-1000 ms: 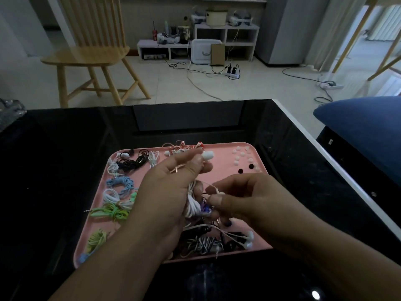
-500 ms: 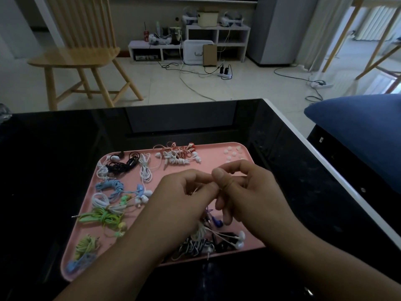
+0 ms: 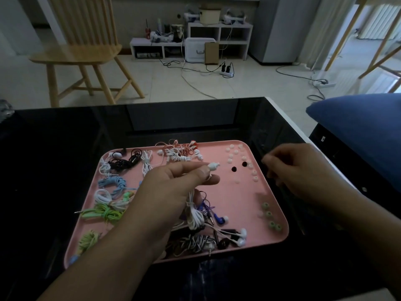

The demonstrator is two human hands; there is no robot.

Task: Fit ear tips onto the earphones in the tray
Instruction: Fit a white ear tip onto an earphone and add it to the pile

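Left hand [image 3: 171,187]: over tray centre, pinching a white earbud [image 3: 213,165]; its coiled cable [image 3: 195,216] hangs beneath.
Right hand [image 3: 295,172]: at 3 o'clock past the rim, fingers curled; grip cannot be told.
Tray [image 3: 236,205]: pink, on black counter [image 3: 54,153]; bundled earphones at 9 o'clock.
Ear tips [image 3: 240,157]: white, loose at 1 o'clock.

**Colours on the tray**

Tray [image 3: 234,192] pink, on glossy black table [image 3: 65,148]. Far-right corner: white ear tips [image 3: 232,153], two black ear tips [image 3: 234,169]. Right edge: pale green ear tips [image 3: 269,213]. Left edge: light blue cord [image 3: 112,183], lime green cord [image 3: 104,213]. Near edge: black-and-white striped cord [image 3: 195,241]. Earbud [image 3: 213,165] in left hand [image 3: 169,192] white.
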